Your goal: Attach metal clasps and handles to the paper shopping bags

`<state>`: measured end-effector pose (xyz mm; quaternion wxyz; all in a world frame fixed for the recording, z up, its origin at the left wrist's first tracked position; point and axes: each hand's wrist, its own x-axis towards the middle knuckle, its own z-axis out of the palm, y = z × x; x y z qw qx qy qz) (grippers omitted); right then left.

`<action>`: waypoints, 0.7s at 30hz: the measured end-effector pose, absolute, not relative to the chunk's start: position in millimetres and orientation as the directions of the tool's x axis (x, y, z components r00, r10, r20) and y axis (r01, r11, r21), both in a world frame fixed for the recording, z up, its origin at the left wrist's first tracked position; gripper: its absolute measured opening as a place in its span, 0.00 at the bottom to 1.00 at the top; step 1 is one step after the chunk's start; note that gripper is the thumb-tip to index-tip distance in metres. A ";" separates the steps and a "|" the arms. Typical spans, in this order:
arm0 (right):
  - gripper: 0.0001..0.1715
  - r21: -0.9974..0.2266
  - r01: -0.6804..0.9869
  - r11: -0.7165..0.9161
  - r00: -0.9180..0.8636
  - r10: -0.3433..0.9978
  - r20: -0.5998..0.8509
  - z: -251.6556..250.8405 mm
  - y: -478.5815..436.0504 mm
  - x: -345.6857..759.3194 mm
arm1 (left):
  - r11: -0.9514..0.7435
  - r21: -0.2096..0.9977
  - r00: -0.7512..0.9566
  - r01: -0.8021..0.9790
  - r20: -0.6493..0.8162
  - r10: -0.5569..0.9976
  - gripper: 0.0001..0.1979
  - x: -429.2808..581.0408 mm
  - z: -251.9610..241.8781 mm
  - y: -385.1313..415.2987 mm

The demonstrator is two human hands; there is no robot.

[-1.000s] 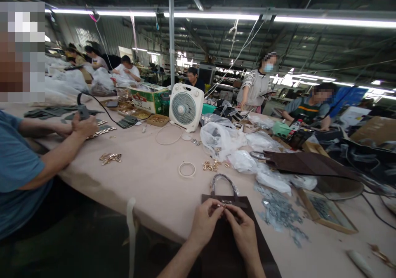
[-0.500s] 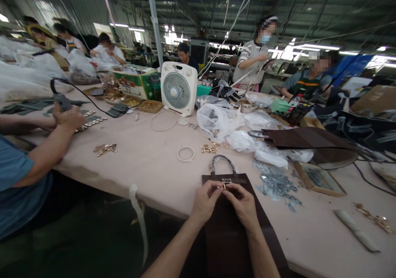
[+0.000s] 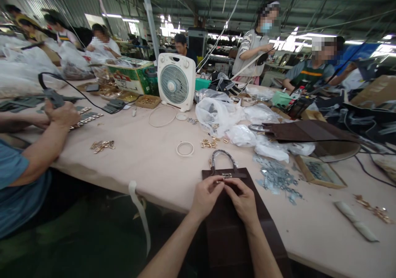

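A dark brown handbag (image 3: 230, 232) lies flat at the table's front edge, its plastic-wrapped handle (image 3: 223, 152) pointing away from me. On its upper part sits a metal clasp plate (image 3: 227, 175). Just below that plate, my left hand (image 3: 206, 195) and my right hand (image 3: 243, 199) meet over the bag, fingertips almost touching. Both are closed in a pinch around a small shiny metal fitting (image 3: 220, 182). Fingers hide most of the fitting, so its exact kind does not show.
Beyond the bag are gold fittings (image 3: 209, 142), a white ring (image 3: 185, 149) and a fan (image 3: 176, 82). Grey metal plates (image 3: 276, 177) and a wooden tray (image 3: 321, 173) lie right, another brown bag (image 3: 305, 133) behind. At left, a co-worker's hand (image 3: 63, 114) grips a corded tool.
My hands have shifted slightly in their pinch, and the metal fitting now shows less upright between the fingertips. The camera view has moved a little. The bag stays in place.
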<state>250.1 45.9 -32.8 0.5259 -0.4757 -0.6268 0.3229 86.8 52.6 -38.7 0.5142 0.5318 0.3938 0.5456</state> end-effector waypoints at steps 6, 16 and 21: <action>0.06 -0.797 0.388 0.463 0.028 0.858 0.512 -31.2 45.3 245.7 | -0.213 0.971 0.035 -0.108 0.217 0.975 0.10 87.1 -41.4 56.3; 0.07 -0.905 0.289 0.311 0.047 0.940 0.338 -34.5 46.1 252.0 | -0.161 0.956 0.111 -0.246 0.193 0.975 0.12 85.5 -43.2 54.4; 0.10 -0.940 0.277 0.199 0.032 0.976 0.216 -33.8 46.2 256.1 | -0.195 0.953 0.084 -0.230 0.219 0.972 0.10 86.0 -40.8 52.8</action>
